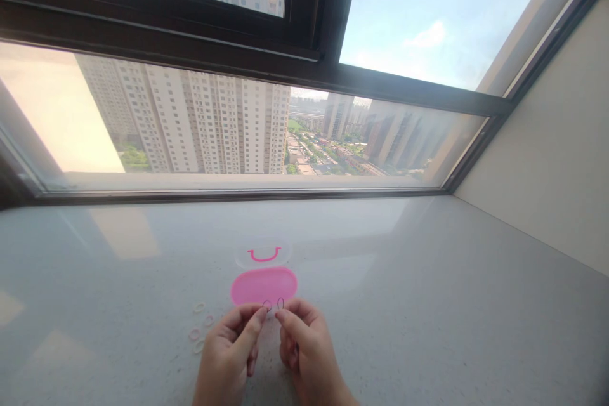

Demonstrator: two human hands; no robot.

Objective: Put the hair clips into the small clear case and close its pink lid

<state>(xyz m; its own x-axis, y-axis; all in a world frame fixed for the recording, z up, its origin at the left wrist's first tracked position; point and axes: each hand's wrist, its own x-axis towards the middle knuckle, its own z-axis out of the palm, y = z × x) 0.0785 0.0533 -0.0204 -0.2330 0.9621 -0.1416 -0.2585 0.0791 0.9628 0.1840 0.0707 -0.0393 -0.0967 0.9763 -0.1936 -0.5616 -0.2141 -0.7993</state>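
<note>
My left hand [233,349] pinches a small dark hair tie [267,304] between thumb and forefinger. A second dark hair tie [280,303] stands upright in the pinch of my right hand [307,346]. The two loops are close together but apart, just at the near edge of a pink oval box [264,285]. Behind that box lies its clear lid [242,259] with a pink handle [264,257]. Left of my left hand, several pale hair ties lie loose, among them a whitish one [198,307] and a pinkish one [195,334].
Everything rests on a speckled light sill [404,317]. A dark window frame [238,198] borders it at the back, with tall buildings outside. A pale wall [547,158] rises on the right.
</note>
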